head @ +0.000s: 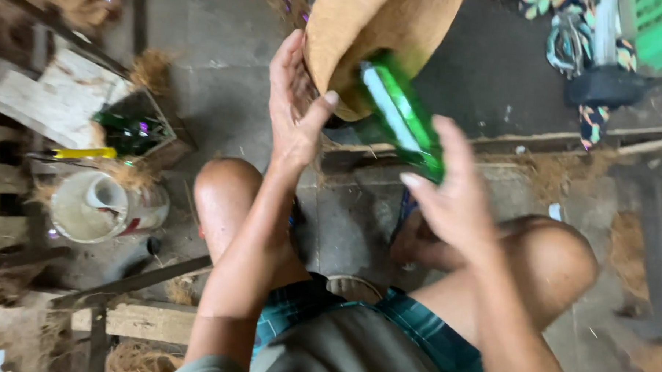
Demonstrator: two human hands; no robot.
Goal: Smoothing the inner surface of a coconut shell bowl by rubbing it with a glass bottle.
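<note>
Left hand (295, 108) pinches the brown fibre sheet (366, 33) — top cropped. Right hand (459, 194) grips the green bottle (402, 115) below it; neck hidden inside.

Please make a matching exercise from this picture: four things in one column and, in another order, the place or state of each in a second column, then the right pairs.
1. bottle
2. brown sheet
3. white bucket
4. yellow handle

A. on the floor beside the left knee
B. held by the left hand
C. lying above the bucket
D. green, slanted, its upper end in the sheet, by the right hand

Pairs: 1-D, 2-B, 3-A, 4-C
</note>
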